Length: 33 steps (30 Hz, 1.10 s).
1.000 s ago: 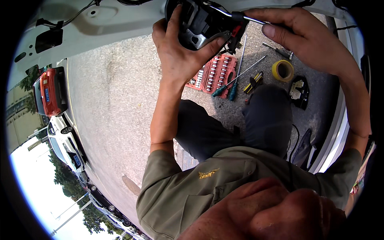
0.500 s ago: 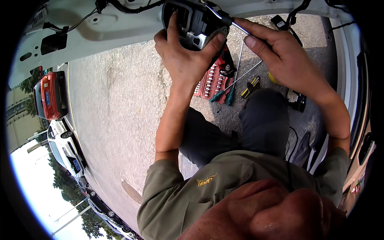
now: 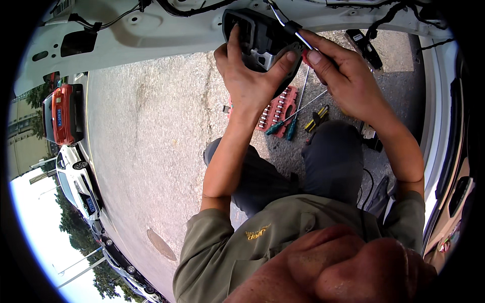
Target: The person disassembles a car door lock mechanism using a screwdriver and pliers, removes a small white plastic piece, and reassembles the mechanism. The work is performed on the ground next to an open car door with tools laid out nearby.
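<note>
Overhead, a black plastic assembly with a silver bracket (image 3: 265, 40) is held in my left hand (image 3: 245, 86), its index finger inside the recess and its thumb along the lower right side. My right hand (image 3: 348, 81) is closed on a thin silver metal rod (image 3: 276, 14), which slants up across the assembly's right side through a black fitting (image 3: 292, 28). A small red part shows beside my right thumb. The far tip of the rod is hard to make out.
A pale vehicle panel with wiring (image 3: 131, 35) spans the top. On the asphalt lie a red socket case (image 3: 275, 108), two long screwdrivers (image 3: 290, 131), a yellow-black tool (image 3: 316, 118) and black parts (image 3: 364, 48). My knees are below. Several parked cars (image 3: 68, 113) stand at left.
My right hand and forearm have moved left and down, and the rod now slants more steeply. My left hand and the assembly appear shifted slightly right and down.
</note>
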Tool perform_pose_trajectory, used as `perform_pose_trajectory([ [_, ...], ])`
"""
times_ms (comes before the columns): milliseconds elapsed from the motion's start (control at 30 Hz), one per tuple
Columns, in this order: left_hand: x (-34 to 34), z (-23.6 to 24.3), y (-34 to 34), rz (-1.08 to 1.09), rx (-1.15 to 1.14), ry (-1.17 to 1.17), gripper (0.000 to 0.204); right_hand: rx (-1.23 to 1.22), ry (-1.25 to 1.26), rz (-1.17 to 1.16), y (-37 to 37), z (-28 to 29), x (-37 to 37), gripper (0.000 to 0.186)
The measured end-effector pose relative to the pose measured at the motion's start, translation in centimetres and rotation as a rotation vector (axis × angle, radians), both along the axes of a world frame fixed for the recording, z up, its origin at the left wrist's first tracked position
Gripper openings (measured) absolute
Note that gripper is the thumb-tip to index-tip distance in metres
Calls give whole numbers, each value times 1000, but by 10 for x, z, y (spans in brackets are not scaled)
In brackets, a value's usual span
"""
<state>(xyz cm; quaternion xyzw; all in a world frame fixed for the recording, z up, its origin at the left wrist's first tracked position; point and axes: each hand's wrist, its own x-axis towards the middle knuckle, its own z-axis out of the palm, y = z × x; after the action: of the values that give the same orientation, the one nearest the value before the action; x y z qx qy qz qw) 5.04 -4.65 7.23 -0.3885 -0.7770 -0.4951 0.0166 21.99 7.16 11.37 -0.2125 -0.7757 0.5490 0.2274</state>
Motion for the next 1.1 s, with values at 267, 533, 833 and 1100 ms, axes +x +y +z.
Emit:
perform_pose_trajectory([
  [267,-50,14,-82,-274,-225,450,107,115,-191,180,20,18,2,42],
  [533,-130,-38,-185,-93,-234,430,115,10,-453,234,1,57,-18,42],
  [833,-147,-133,-259,65,-119,144,116,216,-456,201,34,-27,-11,42],
  [1100,-149,-171,-285,125,120,-283,114,157,-841,166,77,-128,28,34],
])
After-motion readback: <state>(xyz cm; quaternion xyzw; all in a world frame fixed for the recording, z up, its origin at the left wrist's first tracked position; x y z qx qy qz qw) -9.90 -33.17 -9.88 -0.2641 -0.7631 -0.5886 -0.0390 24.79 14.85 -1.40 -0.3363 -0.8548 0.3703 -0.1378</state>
